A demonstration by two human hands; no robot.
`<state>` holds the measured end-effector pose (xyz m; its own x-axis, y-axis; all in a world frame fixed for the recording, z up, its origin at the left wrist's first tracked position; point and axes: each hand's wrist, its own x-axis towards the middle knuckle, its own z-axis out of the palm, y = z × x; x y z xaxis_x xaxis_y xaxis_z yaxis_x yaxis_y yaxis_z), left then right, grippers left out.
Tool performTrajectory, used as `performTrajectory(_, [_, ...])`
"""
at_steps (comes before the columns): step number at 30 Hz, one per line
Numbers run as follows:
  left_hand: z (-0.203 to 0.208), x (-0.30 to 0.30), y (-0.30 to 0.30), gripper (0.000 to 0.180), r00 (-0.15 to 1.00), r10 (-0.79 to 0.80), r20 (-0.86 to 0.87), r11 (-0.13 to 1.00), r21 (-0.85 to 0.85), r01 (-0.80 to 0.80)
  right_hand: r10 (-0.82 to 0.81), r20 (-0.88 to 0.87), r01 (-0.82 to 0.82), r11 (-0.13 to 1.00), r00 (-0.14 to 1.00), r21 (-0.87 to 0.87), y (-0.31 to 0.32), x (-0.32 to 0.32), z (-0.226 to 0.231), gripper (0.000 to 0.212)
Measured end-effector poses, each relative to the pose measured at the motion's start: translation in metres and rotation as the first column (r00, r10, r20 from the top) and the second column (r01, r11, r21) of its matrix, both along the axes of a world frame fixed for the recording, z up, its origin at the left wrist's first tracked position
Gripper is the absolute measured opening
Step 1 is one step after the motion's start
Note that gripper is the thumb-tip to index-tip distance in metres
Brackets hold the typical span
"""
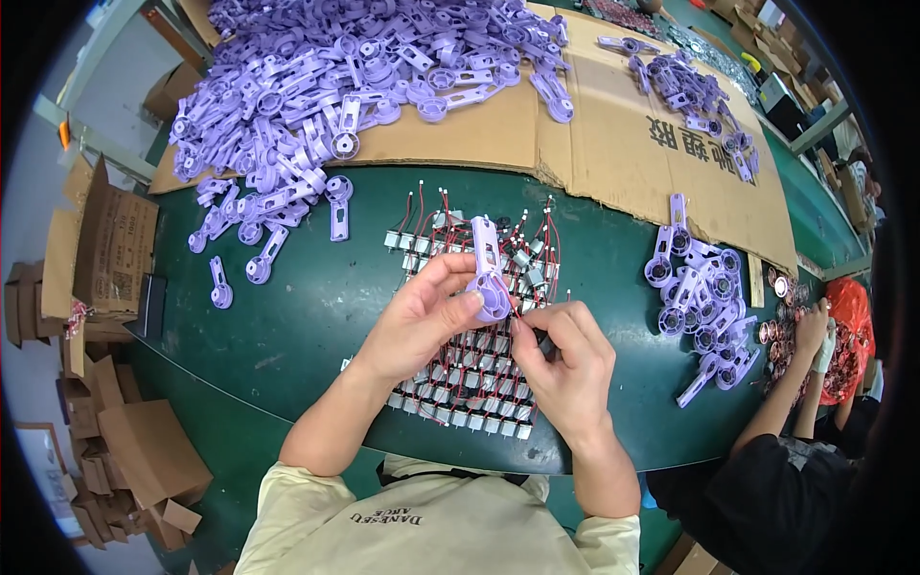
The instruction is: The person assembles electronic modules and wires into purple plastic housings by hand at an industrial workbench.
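My left hand grips a light purple plastic housing, a long handle-like part with a round end, upright over the table. The round end sits low, by my thumb. My right hand is closed just below and right of it, thumb and forefinger pinching a thin red wire that runs to the housing. Something dark shows between the right fingers, too hidden to name. Beneath both hands, small silver motors with red and black wires lie in rows on the green table.
A large heap of purple housings covers flattened cardboard at the far side. Smaller piles of housings lie to the right. Beyond them, a co-worker's hand is near a red bag. Cardboard boxes stand at left.
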<state>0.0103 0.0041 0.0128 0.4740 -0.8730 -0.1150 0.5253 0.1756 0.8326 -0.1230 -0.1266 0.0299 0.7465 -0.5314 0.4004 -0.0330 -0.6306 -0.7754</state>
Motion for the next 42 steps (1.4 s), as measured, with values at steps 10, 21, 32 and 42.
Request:
performTrajectory(10, [-0.005,0.0,0.0,0.044,0.998,0.02,0.066,1.0,-0.002,-0.02,-0.054,-0.056,0.049,0.995,0.997,-0.086,0.0,0.0,-0.002,0.012])
performTrajectory(21, [-0.003,-0.006,-0.004,0.043,0.993,-0.035,0.113,0.999,0.028,0.032,0.031,-0.146,-0.001,0.979,0.989,0.202,0.001,-0.002,0.003,0.01])
performTrajectory(32, [-0.006,-0.009,-0.005,0.041,0.991,-0.099,0.094,0.995,0.03,0.097,-0.054,-0.067,0.064,0.985,0.996,0.161,0.006,0.003,-0.007,0.008])
performTrajectory(42, [-0.005,-0.008,-0.002,0.045,0.979,-0.129,0.157,0.991,0.041,0.124,0.03,-0.068,-0.011,0.967,0.997,0.255,0.001,0.0,-0.008,0.012])
